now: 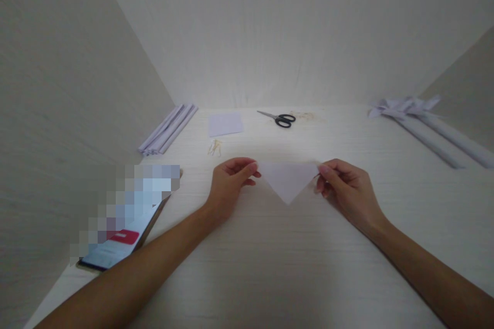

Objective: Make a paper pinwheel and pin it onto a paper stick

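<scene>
Between my hands is a white paper triangle (287, 180), its long edge toward the back and its point facing me. My left hand (231, 185) pinches the left corner between thumb and fingers. The right corner is pinched the same way by my right hand (345, 187). Beyond the triangle lie black-handled scissors (283, 119), blades pointing left. A pale square of paper (225, 124) rests on the table left of the scissors. Just in front of that square is a small heap of rubber bands (215, 147).
Rolled paper tubes (168, 129) lie at the back left. Longer paper rolls with folded paper ends (428, 123) are at the back right. A phone (127, 236), partly blurred out, leans by the left wall. More thin bands (306, 115) lie behind the scissors. Walls enclose the table's back and sides.
</scene>
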A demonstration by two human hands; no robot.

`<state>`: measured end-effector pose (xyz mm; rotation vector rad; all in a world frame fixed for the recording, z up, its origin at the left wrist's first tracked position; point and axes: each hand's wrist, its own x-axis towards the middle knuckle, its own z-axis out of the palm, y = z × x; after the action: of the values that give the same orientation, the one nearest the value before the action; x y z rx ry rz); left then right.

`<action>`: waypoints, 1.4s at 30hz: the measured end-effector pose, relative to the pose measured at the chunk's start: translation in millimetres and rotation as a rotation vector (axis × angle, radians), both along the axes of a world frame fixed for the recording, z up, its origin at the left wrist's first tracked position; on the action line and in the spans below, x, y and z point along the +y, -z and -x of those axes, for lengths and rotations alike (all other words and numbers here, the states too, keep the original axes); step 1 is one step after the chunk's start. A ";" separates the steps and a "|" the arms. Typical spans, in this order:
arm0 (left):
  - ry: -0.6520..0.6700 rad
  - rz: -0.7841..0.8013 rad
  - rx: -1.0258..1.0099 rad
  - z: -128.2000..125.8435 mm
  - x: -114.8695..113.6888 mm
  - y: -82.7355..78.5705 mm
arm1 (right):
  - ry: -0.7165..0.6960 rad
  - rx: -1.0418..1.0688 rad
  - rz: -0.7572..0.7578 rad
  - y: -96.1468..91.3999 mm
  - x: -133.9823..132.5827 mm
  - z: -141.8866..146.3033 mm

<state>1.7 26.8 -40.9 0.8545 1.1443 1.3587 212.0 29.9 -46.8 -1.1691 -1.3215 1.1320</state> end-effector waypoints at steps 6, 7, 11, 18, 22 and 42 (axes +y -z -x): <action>0.030 0.018 -0.070 -1.4 -0.6 -3.0 | 0.141 -0.019 -0.100 -3.1 -1.6 1.6; 0.048 0.030 -0.091 -2.2 -1.1 -4.4 | 0.153 0.015 -0.103 -3.3 -1.6 2.1; 0.048 0.010 -0.090 -5.2 -3.2 -10.7 | 0.163 0.168 -0.076 -4.9 -1.7 5.0; -0.023 -0.190 0.186 -2.7 -5.7 -21.3 | 0.169 0.278 -0.054 -6.5 -1.3 8.1; -0.031 -0.163 0.299 0.3 -4.8 -25.5 | 0.184 0.252 -0.055 -5.1 -1.5 6.1; 0.091 -0.015 0.423 12.8 5.6 -32.7 | 0.163 -0.030 -0.242 -6.9 -6.9 2.5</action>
<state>-11.1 32.4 -8.2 1.2288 1.3969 1.1419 209.5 23.1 -39.9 -1.0955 -1.3196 0.8156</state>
